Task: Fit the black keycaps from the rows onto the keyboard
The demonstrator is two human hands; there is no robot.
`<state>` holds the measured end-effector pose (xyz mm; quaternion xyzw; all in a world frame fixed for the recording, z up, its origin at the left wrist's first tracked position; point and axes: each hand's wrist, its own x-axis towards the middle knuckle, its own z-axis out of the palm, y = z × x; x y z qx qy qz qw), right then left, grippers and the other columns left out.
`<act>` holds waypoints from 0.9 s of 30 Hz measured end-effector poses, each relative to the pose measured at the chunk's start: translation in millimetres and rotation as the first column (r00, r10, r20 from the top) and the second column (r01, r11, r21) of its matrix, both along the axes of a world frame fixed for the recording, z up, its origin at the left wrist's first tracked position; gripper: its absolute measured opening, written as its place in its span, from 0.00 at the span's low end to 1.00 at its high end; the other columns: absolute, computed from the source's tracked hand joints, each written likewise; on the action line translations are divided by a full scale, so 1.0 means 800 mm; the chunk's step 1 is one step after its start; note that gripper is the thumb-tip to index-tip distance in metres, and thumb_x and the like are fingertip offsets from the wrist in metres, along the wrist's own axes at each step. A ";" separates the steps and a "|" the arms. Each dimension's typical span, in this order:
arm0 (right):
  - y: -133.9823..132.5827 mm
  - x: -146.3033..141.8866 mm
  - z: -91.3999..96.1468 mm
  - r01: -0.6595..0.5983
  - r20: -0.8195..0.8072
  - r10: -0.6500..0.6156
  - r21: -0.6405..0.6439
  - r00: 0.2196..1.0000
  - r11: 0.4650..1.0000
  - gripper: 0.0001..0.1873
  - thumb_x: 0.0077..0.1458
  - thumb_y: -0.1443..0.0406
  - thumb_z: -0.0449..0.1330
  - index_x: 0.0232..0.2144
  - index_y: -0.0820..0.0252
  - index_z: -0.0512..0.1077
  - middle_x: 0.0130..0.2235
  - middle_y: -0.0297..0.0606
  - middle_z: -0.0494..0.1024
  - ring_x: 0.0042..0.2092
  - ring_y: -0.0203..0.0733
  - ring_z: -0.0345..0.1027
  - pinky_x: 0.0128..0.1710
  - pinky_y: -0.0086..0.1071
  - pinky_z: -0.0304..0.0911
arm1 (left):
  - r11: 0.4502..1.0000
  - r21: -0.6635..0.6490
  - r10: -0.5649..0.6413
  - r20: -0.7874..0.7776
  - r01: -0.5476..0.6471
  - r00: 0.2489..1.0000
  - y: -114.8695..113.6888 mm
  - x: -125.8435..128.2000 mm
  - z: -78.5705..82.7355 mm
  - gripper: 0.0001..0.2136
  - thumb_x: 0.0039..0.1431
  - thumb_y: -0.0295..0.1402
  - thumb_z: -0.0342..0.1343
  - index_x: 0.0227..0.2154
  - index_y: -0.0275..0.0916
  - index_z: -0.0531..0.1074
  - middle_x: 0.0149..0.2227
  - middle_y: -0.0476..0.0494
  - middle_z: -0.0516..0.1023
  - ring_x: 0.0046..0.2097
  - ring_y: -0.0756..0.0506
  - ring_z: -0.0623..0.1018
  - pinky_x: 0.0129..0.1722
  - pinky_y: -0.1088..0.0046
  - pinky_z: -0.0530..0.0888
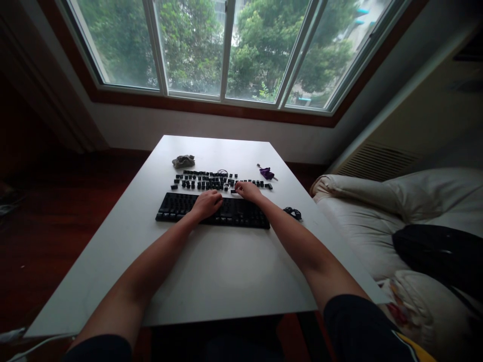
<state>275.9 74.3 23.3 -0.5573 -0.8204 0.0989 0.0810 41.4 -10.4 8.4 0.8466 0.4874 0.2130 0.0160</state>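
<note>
A black keyboard (237, 215) lies across the white table, with many of its keycaps off and a row still fitted along the near edge. My left hand (208, 203) rests over the middle of the keyboard, its fingers curled together; whatever is under the fingertips is hidden. Just past the far edge of the board, my right hand (248, 191) has its fingertips pinched among the loose black keycaps (204, 185). These keycaps stand in uneven rows behind the keyboard. A thin wire-like loop (222, 172) shows at the back of the rows.
On the white table (196, 276), a crumpled grey cloth (183, 161) lies at the far left and a purple item with a thin stick (267, 173) at the far right. A coiled black cable (293, 213) sits right of the keyboard. Beside the table is a pale sofa (354, 216) with a dark bag (437, 251).
</note>
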 end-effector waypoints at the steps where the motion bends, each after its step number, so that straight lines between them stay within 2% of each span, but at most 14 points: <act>1: 0.000 0.000 0.000 0.008 0.002 -0.008 0.004 1.000 1.000 0.09 0.62 0.61 0.58 0.43 0.51 0.77 0.44 0.35 0.82 0.44 0.41 0.74 0.40 0.29 0.61 | 1.000 -0.001 0.001 0.002 -0.001 1.000 0.000 0.000 0.001 0.10 0.65 0.36 0.50 0.37 0.41 0.76 0.39 0.42 0.76 0.41 0.43 0.75 0.41 0.67 0.69; 8: -0.009 -0.012 0.000 0.075 0.030 -0.077 0.055 0.997 0.996 0.11 0.62 0.59 0.58 0.43 0.51 0.78 0.46 0.39 0.81 0.47 0.45 0.73 0.41 0.31 0.63 | 0.999 -0.031 0.004 0.016 -0.004 1.000 -0.001 0.002 0.003 0.09 0.65 0.36 0.51 0.38 0.41 0.76 0.39 0.41 0.76 0.42 0.43 0.75 0.43 0.66 0.70; 13: -0.015 -0.017 0.000 0.106 -0.015 -0.105 0.094 0.994 0.990 0.12 0.64 0.60 0.56 0.46 0.51 0.77 0.48 0.40 0.80 0.47 0.45 0.72 0.44 0.32 0.63 | 1.000 -0.031 0.004 0.019 -0.004 1.000 -0.003 0.002 0.004 0.09 0.65 0.36 0.51 0.38 0.41 0.77 0.39 0.42 0.76 0.42 0.43 0.75 0.43 0.66 0.70; 16: -0.017 -0.014 0.002 0.127 -0.095 -0.116 0.124 0.989 0.984 0.11 0.63 0.63 0.56 0.44 0.54 0.76 0.46 0.42 0.79 0.47 0.45 0.72 0.46 0.33 0.63 | 0.999 -0.033 -0.001 0.020 0.001 1.000 -0.003 0.002 0.005 0.09 0.66 0.36 0.51 0.38 0.41 0.76 0.39 0.42 0.75 0.42 0.43 0.75 0.44 0.66 0.70; 19: -0.021 -0.007 0.005 0.096 -0.288 -0.049 0.153 0.956 0.984 0.13 0.57 0.67 0.57 0.44 0.57 0.75 0.43 0.41 0.79 0.44 0.42 0.71 0.46 0.33 0.64 | 0.999 -0.038 0.000 0.015 0.001 1.000 -0.004 0.002 0.005 0.09 0.66 0.35 0.51 0.38 0.41 0.76 0.39 0.42 0.75 0.42 0.43 0.75 0.44 0.66 0.69; 21: -0.028 -0.003 0.007 0.034 -0.460 0.041 0.155 0.887 0.987 0.15 0.53 0.70 0.57 0.44 0.59 0.73 0.42 0.40 0.78 0.43 0.41 0.71 0.46 0.34 0.65 | 0.999 -0.032 -0.005 0.009 0.005 1.000 -0.004 0.002 0.006 0.09 0.66 0.36 0.51 0.37 0.41 0.76 0.39 0.42 0.75 0.42 0.42 0.75 0.44 0.66 0.69; 23: -0.038 -0.002 0.009 -0.014 -0.620 0.085 0.119 0.780 0.993 0.15 0.51 0.70 0.56 0.43 0.59 0.73 0.42 0.39 0.79 0.44 0.42 0.71 0.46 0.35 0.67 | 1.000 -0.028 -0.006 0.002 0.006 1.000 -0.005 0.003 0.007 0.09 0.66 0.36 0.50 0.37 0.41 0.76 0.39 0.42 0.75 0.42 0.42 0.75 0.44 0.65 0.69; 27: -0.064 -0.002 0.015 -0.173 -0.870 0.109 0.027 0.481 0.985 0.10 0.51 0.65 0.60 0.38 0.57 0.75 0.43 0.38 0.79 0.46 0.43 0.73 0.48 0.37 0.68 | 1.000 -0.029 0.000 -0.013 0.000 1.000 -0.005 0.004 0.008 0.10 0.66 0.37 0.50 0.37 0.41 0.75 0.39 0.41 0.75 0.42 0.42 0.74 0.43 0.65 0.69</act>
